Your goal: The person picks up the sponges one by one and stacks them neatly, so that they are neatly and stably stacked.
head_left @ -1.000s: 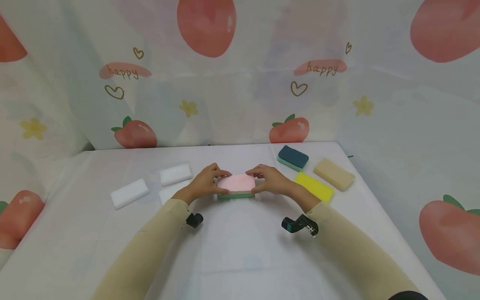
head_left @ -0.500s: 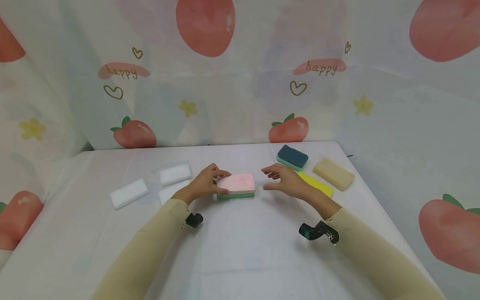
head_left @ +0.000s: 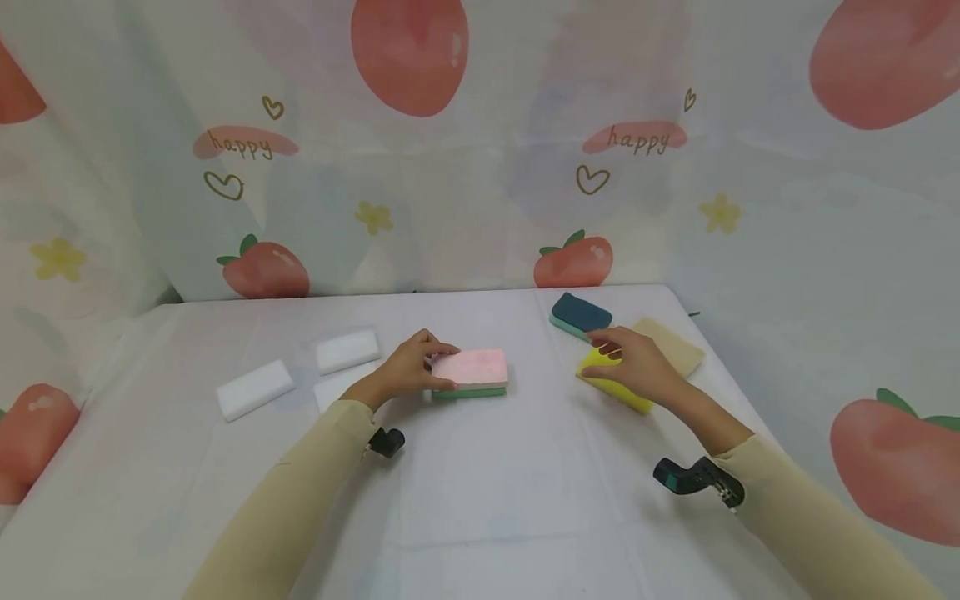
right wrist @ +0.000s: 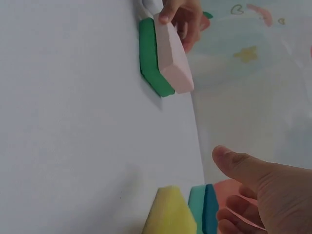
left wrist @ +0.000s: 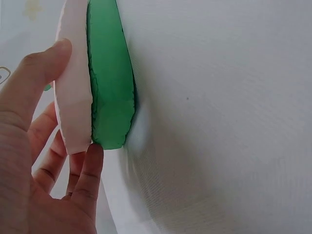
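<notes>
A pink sponge (head_left: 472,367) lies on top of a green sponge (head_left: 480,392) mid-table. My left hand (head_left: 405,367) holds the stack's left end. In the left wrist view the thumb presses one side of the pink sponge (left wrist: 74,92), and a fingertip touches the end of the green sponge (left wrist: 112,83). Over a yellow sponge (head_left: 628,397) hovers my right hand (head_left: 637,367), thumb and fingers apart. The right wrist view shows a gap between that hand (right wrist: 273,195) and the yellow sponge (right wrist: 170,212). A dark blue and teal sponge (head_left: 581,313) is just behind its fingertips.
To the right, a beige sponge (head_left: 678,346) is partly hidden by my right hand. Several white sponges lie at the left, including one (head_left: 255,390) set apart and another (head_left: 348,351) farther back. A printed cloth (head_left: 450,192) hangs behind the table.
My right hand has let go of the pink and green stack's right end and moved right, over the yellow sponge. My left hand has stayed on the stack.
</notes>
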A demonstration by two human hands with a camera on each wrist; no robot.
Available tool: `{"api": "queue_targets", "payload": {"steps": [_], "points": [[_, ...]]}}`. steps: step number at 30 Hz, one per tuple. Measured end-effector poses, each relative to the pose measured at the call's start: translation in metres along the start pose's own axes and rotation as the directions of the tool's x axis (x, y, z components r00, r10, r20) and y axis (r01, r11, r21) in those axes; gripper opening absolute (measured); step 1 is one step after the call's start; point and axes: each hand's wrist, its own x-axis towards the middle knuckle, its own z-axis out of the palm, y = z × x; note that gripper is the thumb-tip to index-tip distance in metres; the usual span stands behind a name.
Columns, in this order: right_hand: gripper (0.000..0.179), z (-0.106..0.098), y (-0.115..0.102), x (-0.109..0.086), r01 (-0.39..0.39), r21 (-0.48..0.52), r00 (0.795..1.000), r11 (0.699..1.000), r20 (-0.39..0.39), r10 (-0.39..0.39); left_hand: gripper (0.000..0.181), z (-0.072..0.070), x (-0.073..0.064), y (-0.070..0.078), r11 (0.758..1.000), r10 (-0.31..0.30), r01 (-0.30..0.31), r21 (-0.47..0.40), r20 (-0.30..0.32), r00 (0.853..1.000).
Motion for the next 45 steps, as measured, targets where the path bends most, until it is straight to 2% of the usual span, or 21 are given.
{"api": "queue_targets", "payload": {"steps": [9,16,25,35,45], "points": [[0.069,-0.015,0.016,-0.018,-0.082,-0.034,0.996,0.996,-0.026,0.081,0.059,0.000,0.002,-0.003,1.000,-0.014,0.014,0.026,0.001,1.000],[0.074,-0.026,0.031,-0.028,-0.147,-0.053,0.989,0.988,-0.025,0.145,0.059,0.001,0.003,-0.005,0.999,-0.032,0.032,0.010,0.005,0.999],[0.083,-0.022,0.047,-0.037,-0.222,-0.044,0.975,0.974,-0.003,0.222,0.060,0.001,0.003,-0.005,0.999,-0.039,0.039,0.004,0.001,0.999],[0.090,-0.013,0.054,-0.037,-0.241,-0.032,0.970,0.970,0.020,0.241,0.059,0.002,0.002,-0.005,0.999,-0.043,0.043,-0.010,-0.005,0.999],[0.092,-0.004,0.062,-0.037,-0.198,-0.037,0.980,0.980,0.016,0.198,0.059,0.002,0.002,-0.005,0.998,-0.050,0.050,-0.029,-0.005,0.999]]}}
